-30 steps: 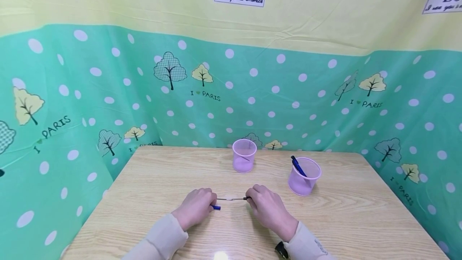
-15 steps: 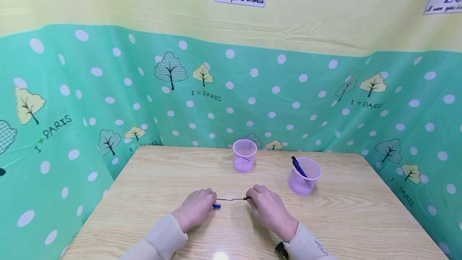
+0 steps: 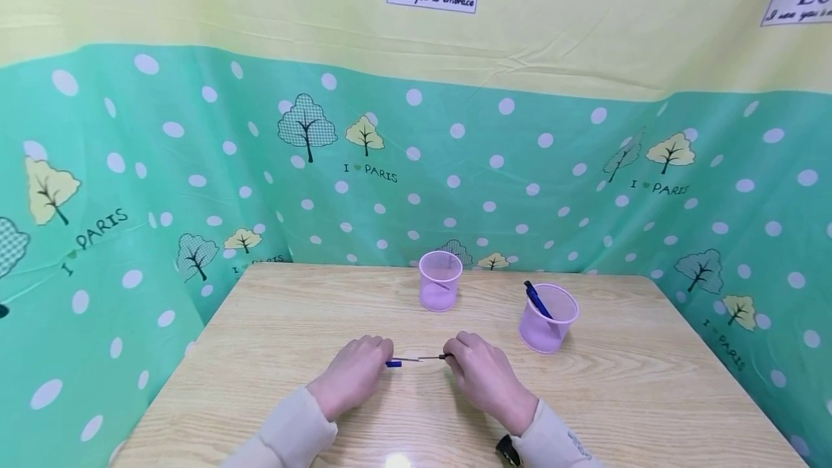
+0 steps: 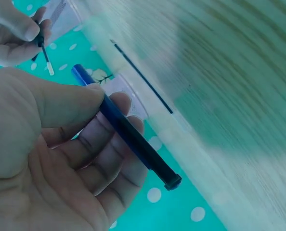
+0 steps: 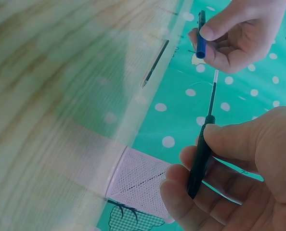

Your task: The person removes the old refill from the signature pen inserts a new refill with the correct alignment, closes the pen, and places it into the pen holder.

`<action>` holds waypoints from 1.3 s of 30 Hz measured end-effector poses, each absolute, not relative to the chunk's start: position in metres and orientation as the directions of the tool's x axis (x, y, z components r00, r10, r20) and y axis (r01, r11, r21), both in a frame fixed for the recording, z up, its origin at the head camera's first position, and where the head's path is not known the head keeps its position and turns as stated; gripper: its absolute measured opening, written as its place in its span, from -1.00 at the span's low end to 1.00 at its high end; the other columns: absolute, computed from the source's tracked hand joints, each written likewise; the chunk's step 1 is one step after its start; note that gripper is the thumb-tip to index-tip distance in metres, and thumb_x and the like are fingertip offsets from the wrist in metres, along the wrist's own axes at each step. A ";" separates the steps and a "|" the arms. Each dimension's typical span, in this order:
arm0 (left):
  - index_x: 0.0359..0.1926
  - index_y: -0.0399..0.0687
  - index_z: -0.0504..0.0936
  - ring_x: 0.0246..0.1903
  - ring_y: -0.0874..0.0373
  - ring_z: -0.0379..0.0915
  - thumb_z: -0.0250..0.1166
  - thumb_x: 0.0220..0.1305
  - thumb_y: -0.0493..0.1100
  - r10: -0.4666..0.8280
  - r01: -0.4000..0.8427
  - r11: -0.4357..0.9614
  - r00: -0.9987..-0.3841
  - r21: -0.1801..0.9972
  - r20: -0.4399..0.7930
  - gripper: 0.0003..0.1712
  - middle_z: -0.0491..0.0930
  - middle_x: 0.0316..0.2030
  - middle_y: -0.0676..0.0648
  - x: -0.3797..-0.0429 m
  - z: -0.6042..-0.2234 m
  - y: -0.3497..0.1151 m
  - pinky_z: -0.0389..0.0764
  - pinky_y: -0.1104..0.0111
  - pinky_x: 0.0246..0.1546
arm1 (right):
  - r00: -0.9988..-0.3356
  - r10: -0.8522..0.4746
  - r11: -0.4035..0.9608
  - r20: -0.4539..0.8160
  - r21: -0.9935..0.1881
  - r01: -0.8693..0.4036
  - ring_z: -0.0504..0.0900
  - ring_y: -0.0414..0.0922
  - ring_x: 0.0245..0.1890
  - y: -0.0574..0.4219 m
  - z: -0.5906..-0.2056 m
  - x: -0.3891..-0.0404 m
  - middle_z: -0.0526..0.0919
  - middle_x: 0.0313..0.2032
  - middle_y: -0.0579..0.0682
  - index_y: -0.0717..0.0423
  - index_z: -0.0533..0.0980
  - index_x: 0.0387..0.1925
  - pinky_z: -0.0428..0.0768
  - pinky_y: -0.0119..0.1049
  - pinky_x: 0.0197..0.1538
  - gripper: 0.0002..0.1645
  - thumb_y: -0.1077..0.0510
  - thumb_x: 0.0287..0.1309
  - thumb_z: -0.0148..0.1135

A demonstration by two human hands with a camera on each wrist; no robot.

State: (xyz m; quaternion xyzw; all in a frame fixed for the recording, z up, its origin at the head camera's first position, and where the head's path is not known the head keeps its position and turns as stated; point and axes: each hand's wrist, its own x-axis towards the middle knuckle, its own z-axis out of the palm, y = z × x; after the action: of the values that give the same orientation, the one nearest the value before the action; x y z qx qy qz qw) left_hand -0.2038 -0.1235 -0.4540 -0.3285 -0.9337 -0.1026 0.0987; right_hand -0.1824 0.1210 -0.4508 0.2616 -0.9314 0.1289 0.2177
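My left hand pinches a dark blue pen barrel between thumb and fingers; its open end points toward the right hand. The right hand holds a black pen grip section, from which a thin refill with a whitish end sticks out toward the barrel. Barrel mouth and refill end are close but apart in the right wrist view. A second, loose refill lies on the tabletop near both hands, its metal tip showing. In the head view the fingers hide most of both pen parts.
Beyond the hands on the wooden table stands a purple mesh pen cup. To its right, a wider purple cup holds a dark blue pen. A green and yellow curtain surrounds the table's back and sides.
The left hand has shifted slightly, and the barrel's end has moved a little forward and right, nearer the line of the refill. The right hand and the cups stay where they were.
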 end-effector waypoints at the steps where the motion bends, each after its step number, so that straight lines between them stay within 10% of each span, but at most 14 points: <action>1: -0.37 -0.08 0.54 -0.49 0.20 0.39 0.20 0.10 -0.45 0.592 0.634 0.761 -0.766 0.138 0.252 -0.81 0.48 -0.51 0.07 -0.204 -0.453 -0.123 0.46 0.37 -0.47 | -0.768 -0.431 0.830 0.474 -0.126 -0.543 0.46 -0.27 -0.46 0.121 -0.451 -0.183 0.45 -0.47 -0.24 -0.06 0.59 -0.37 0.48 -0.38 -0.51 -0.91 0.19 0.07 0.34; 39: -0.31 -0.06 0.51 -0.45 0.25 0.39 0.28 0.14 -0.37 0.557 0.617 0.757 -0.782 0.217 0.280 -0.85 0.42 -0.47 0.12 -0.198 -0.449 -0.113 0.49 0.41 -0.44 | -0.772 -0.437 0.833 0.462 -0.116 -0.541 0.45 -0.26 -0.47 0.120 -0.450 -0.182 0.44 -0.48 -0.25 -0.05 0.58 -0.38 0.45 -0.39 -0.54 -0.93 0.18 0.08 0.33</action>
State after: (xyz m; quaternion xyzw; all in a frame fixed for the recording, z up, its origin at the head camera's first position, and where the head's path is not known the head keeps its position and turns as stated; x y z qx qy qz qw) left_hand -0.1978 -0.1130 -0.4489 -0.3148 -0.9320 -0.1498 0.0994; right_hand -0.1822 0.1204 -0.4501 0.2618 -0.9333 0.1220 0.2135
